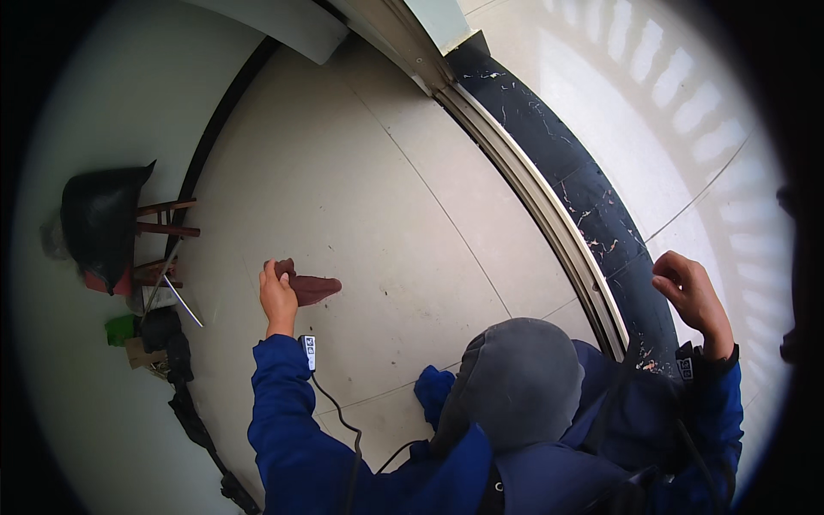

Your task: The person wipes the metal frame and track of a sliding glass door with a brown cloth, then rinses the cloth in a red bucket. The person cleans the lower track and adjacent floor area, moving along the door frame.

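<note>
My left hand (pixel 279 296) grips a dark reddish-brown cloth (pixel 315 290). Part of it is bunched in the fingers, and a folded end points right over the pale floor tiles. Whether the cloth touches the floor, I cannot tell. My right hand (pixel 692 293) is raised at the far right, near the black marble threshold (pixel 595 212). Its fingers curl loosely, thumb a little apart, and nothing shows in it. A small white device (pixel 309 352) on a black cable sits by the left cuff. Another such device (pixel 685 368) is at the right wrist.
A metal sliding-door track (pixel 534 187) curves along the threshold. By the left wall, a black plastic sheet (pixel 106 219) drapes over a wooden stool (pixel 167 228), with dark bags (pixel 161 331) below. A rounded grey-clothed form (pixel 515 380) and a blue cloth-like item (pixel 433 393) are close to me.
</note>
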Tool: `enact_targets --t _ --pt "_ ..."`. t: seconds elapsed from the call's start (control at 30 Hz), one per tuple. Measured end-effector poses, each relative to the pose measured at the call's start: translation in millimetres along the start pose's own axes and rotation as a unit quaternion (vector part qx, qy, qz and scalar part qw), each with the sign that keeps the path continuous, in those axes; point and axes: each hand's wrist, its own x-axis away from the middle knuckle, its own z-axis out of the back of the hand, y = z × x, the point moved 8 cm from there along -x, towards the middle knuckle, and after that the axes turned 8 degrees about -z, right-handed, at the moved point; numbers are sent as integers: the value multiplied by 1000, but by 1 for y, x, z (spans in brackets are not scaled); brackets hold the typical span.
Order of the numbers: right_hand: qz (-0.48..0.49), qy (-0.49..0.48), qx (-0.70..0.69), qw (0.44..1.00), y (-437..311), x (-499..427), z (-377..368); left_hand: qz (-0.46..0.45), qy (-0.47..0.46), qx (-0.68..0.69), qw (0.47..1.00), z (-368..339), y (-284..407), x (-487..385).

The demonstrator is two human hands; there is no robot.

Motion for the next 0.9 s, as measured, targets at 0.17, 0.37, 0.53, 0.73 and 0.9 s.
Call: enact_targets --t 0.17,0.37,0.53,0.73,0.9 --pt "-1 -5 60 998 3 5 1 -112 4 104 988 -6 92 -9" --pt "3 -26 86 996 1 -8 -13 -388 -66 153 907 -82 266 18" --pt "-17 -49 108 993 9 -21 -29 -643 -123 131 745 -183 372 58" --pt "-110 -76 125 983 35 -22 -34 -618 -66 113 775 -241 378 -34" --pt "-151 -76 110 980 40 -29 -39 -531 -34 131 836 -248 358 -130"
